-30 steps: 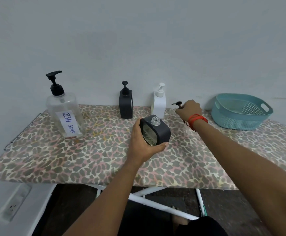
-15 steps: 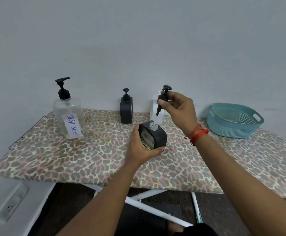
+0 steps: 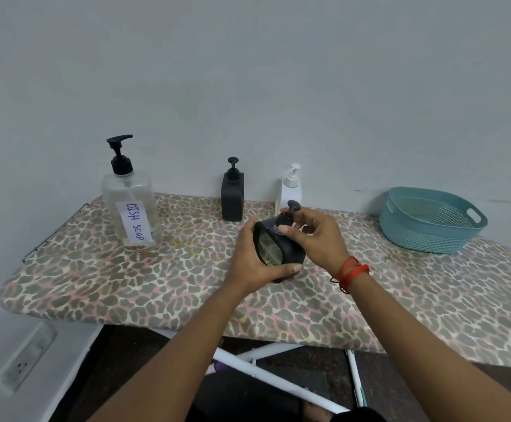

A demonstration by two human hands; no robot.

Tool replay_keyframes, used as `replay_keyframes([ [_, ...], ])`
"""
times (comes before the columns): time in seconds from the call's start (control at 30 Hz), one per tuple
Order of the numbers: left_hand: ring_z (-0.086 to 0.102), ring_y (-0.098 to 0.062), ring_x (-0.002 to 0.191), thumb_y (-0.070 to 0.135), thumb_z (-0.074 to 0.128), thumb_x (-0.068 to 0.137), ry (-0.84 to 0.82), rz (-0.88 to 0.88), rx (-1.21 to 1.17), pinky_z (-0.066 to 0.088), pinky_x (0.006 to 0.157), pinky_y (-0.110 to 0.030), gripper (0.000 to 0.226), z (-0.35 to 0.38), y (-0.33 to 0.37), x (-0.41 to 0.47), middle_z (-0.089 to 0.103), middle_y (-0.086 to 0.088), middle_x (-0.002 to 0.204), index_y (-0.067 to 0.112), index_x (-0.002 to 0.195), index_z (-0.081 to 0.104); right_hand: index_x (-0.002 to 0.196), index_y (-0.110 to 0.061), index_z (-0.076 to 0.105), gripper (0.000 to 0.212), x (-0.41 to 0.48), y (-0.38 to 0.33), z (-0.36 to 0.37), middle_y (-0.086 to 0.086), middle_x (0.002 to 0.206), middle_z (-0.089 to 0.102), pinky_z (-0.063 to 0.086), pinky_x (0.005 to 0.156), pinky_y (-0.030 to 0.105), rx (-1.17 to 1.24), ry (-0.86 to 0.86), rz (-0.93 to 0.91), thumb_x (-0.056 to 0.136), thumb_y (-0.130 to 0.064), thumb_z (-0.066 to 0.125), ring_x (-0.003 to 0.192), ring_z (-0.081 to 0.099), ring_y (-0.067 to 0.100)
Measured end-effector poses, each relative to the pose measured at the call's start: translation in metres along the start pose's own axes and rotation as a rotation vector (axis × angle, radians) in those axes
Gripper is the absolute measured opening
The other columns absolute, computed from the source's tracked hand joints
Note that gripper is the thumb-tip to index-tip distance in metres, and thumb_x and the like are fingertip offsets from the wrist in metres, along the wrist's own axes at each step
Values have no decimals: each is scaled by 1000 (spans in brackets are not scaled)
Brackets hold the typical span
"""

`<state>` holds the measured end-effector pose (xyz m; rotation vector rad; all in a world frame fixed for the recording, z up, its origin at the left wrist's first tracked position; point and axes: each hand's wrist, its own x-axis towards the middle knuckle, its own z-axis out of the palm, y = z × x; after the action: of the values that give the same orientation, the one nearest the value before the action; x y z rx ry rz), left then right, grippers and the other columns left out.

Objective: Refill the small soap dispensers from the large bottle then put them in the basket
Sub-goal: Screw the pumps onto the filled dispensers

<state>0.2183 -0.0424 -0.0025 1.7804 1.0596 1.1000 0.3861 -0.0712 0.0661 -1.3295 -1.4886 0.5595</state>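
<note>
The left hand gripped the black soap dispenser and the right hand pinched its pump. A crookedly threaded pump might have leaked later inside the teal basket.

black dispenser: left hand covers its 9 o'clock side, fill level no clue | pump: right hand hides the collar | white dispenser: bottom tucked behind them | ironing board: runs off frame at 3 o'clock | wall socket at 8 o'clock: blurry
</note>
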Motion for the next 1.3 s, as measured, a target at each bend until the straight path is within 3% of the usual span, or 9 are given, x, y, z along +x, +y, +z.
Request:
replay_keyframes([
  [0.1,43,-9,139,67,93,49,-96,11,82,39,115,-33,133,-14,14,13,39,7,153,25,157,27,101,-21,75,23,4,-7,-3,-15,81,70,51,68,21,-99,-74,-35,79,-25,83,69,58,0],
  [0.2,57,4,121,50,98,53,-222,0,75,49,104,-28,109,-21,23,24,56,15,135,28,144,43,90,-18,73,24,9,-12,-6,-16,72,62,41,60,12,-205,-75,-17,74,-28,87,62,54,1],
  [0.33,58,-2,120,47,100,51,-205,-33,73,52,103,-33,109,-21,24,23,58,15,132,26,142,44,80,-12,58,54,18,-18,1,-2,81,62,42,59,21,-306,4,50,58,-47,92,70,55,12],
  [0.5,60,-1,118,49,101,47,-195,-56,57,53,104,-35,110,-21,25,23,60,16,128,28,140,46,104,-16,67,41,19,-21,-9,-1,103,69,58,75,38,2,-152,149,71,-25,89,71,58,15],
  [0.6,61,-3,115,52,101,43,-181,-83,51,54,102,-35,110,-20,27,22,62,16,126,29,137,47,114,-14,65,44,17,-21,-14,-1,87,67,55,77,38,70,-192,160,75,-6,85,72,55,16],
  [0.8,64,-3,110,42,102,44,-125,-91,36,56,95,-30,102,-15,31,17,65,13,122,31,130,48,115,-20,46,80,11,-35,16,-2,73,60,44,60,23,-106,111,263,56,-36,97,67,60,10],
  [1.0,61,-5,115,42,103,46,-154,-115,20,54,99,-30,107,-18,30,18,61,13,125,28,136,46,129,-17,55,75,10,-27,-7,-3,111,65,55,81,29,61,-53,284,64,-20,94,77,60,9],
  [1.1,62,-6,114,40,103,46,-154,-112,12,53,98,-28,107,-16,30,18,62,12,125,27,136,45,124,-10,60,60,7,-21,-11,1,92,71,54,72,28,133,-106,256,71,0,86,64,56,7],
  [1.3,63,-2,111,35,101,47,-145,-119,-12,54,97,-29,101,-13,33,16,63,13,122,28,131,45,115,-20,48,67,7,-32,17,-6,75,56,45,64,20,-60,128,266,65,-16,91,68,56,6],
])
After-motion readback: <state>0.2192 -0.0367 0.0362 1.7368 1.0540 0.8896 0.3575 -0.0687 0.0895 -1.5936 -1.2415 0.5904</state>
